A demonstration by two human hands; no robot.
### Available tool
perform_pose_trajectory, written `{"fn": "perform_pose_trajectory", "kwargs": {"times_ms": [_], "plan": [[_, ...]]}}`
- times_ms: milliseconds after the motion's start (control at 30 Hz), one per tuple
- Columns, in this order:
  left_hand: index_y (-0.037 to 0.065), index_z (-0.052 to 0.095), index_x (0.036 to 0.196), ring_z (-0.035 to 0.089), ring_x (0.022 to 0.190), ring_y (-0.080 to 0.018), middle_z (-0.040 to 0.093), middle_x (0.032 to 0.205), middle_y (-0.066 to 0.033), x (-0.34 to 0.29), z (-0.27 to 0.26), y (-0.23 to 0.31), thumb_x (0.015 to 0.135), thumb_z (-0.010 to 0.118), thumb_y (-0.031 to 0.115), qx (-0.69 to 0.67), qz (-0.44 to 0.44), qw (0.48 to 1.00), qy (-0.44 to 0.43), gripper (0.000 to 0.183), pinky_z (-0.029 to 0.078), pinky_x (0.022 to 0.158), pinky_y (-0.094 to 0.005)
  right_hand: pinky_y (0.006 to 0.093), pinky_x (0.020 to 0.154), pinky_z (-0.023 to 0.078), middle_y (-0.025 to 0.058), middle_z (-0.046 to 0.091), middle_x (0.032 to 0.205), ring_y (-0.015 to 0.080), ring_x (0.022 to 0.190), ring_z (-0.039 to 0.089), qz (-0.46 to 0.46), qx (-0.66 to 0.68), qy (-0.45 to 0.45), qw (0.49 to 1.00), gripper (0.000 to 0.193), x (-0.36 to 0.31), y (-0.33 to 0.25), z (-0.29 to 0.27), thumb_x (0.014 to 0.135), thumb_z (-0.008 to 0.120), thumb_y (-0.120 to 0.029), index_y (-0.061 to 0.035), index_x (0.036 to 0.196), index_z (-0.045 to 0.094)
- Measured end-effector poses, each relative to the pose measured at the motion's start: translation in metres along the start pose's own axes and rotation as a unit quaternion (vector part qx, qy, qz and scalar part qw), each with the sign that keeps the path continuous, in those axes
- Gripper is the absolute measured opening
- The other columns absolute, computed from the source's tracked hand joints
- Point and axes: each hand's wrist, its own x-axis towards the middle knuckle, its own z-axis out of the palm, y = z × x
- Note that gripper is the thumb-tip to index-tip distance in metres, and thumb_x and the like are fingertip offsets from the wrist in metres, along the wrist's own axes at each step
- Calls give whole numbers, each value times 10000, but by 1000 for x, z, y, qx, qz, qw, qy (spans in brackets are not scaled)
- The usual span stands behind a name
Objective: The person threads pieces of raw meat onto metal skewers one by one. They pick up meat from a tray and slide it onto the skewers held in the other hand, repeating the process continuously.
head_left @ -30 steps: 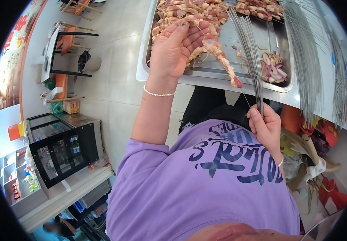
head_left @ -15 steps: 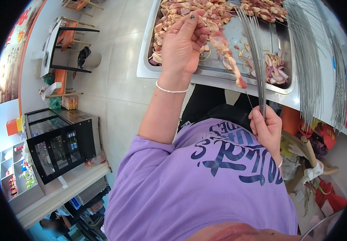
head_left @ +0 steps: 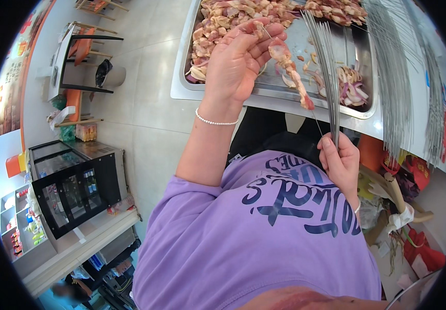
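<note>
The meat skewer (head_left: pixel 294 72) slants between the hands, over the tray (head_left: pixel 352 51). Its tip is hard to see beside the left hand (head_left: pixel 237 67); whether the half-curled fingers grip a meat piece (head_left: pixel 258 30), I cannot tell. The right hand (head_left: pixel 341 161) grips the skewer's hidden lower end and a skewer bundle (head_left: pixel 328 72).

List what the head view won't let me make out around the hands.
Head view:
Far side of the tray: cut off by the top edge.
Lower ends of the skewer bundle: hidden by the right hand.
Skewer count: too thin, too close together.
Tray floor beneath the meat pile: covered.
</note>
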Motion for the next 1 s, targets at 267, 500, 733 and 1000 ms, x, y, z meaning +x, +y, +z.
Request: {"fn": "perform_pose_trajectory", "kwargs": {"times_ms": [267,500,733,1000], "plan": [[19,580,1120,666,1039,-264,682,1091,-171,3,2,-6,1023,498,165,-33,32,999,29,193,542,899,-365,176,464,306,-42,481,591,12,495,412,13,-9,-5,1000,169,-4,0,0,1001,541,-120,-9,876,568],[-3,587,1094,651,1031,-295,661,1044,-151,1,5,-9,1018,503,138,-53,51,996,44,181,551,865,-377,175,466,317,-39,490,587,11,496,420,6,-14,-12,1000,174,-5,4,0,1002,540,-121,-8,874,568],[6,634,1022,689,869,-224,686,865,-111,-3,5,-14,1007,526,133,-20,98,994,34,167,575,715,-325,180,452,310,-38,486,585,15,480,408,0,-16,-4,1000,177,-4,4,1,1001,549,-128,-4,876,567],[-2,644,1039,672,777,-197,706,909,-152,-11,13,-16,1012,523,170,-20,78,997,18,212,563,716,-318,177,440,280,-47,455,582,12,474,390,-13,2,25,1000,158,3,14,6,1000,553,-120,-3,894,563]]}}
